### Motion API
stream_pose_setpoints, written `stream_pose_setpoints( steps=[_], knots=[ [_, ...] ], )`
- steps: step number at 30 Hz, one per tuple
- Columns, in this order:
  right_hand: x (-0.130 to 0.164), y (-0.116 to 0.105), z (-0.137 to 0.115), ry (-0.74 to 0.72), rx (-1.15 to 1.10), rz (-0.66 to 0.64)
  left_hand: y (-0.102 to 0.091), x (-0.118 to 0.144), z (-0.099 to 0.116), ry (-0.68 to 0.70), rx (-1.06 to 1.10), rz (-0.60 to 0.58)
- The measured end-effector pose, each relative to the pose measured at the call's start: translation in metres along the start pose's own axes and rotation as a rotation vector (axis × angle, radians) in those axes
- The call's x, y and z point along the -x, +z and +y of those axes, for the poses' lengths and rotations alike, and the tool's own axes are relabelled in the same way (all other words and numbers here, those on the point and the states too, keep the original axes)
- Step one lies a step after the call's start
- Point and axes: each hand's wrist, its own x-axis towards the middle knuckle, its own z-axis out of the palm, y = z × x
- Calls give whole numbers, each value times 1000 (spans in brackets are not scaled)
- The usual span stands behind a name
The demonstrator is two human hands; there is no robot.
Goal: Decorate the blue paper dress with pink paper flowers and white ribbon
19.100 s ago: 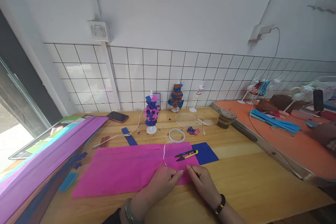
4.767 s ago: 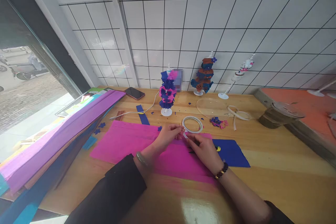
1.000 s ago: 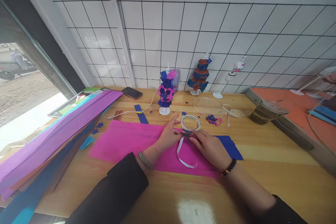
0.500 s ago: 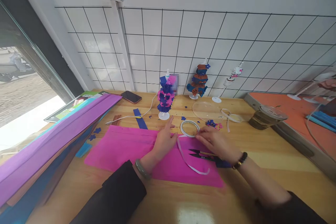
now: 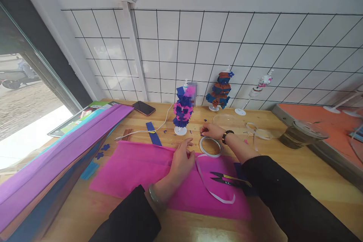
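My left hand [image 5: 181, 160] lies on a pink crepe paper sheet [image 5: 133, 166] with its fingers spread, beside one end of a loose white tape strip [image 5: 213, 192]. My right hand [image 5: 211, 130] reaches forward over the table past a white tape roll [image 5: 210, 146]. Its fingertips touch a small blue paper scrap [image 5: 202, 134], and whether they pinch it is unclear. Black and yellow snips [image 5: 229, 179] lie on the pink sheet, free of both hands. A blue and pink paper tower [image 5: 183, 115] stands just beyond my hands.
A brown and blue paper tower [image 5: 221, 92] and a small white stand [image 5: 256, 89] stand by the tiled wall. A phone [image 5: 143, 108] with a cable lies at the back left. Long purple paper rolls [image 5: 56, 151] line the left edge. A lidded cup [image 5: 304, 134] and orange board [image 5: 326, 117] sit right.
My right hand has let go of the snips, which now lie on the pink sheet, and has reached forward past the tape roll. My left hand has stayed on the paper.
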Motion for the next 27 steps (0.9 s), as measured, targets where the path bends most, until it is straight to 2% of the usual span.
stream_pose_setpoints(
  steps=[4,8,13,19,24,27],
  knots=[
    [6,-3,-2,24,-142,41,2,-1,-1,-45,107,-2],
    [15,-6,-4,41,-292,35,3,-3,1,-146,306,-14],
    [48,-5,-20,13,-476,44,2,-6,11,-229,506,-46],
    [91,10,-49,-34,-689,29,2,-3,9,-134,446,-63],
    [100,25,-56,-94,-659,121,1,0,7,-13,379,-48],
    [101,34,-56,-100,-640,160,1,0,9,-11,349,-58]
  ],
)
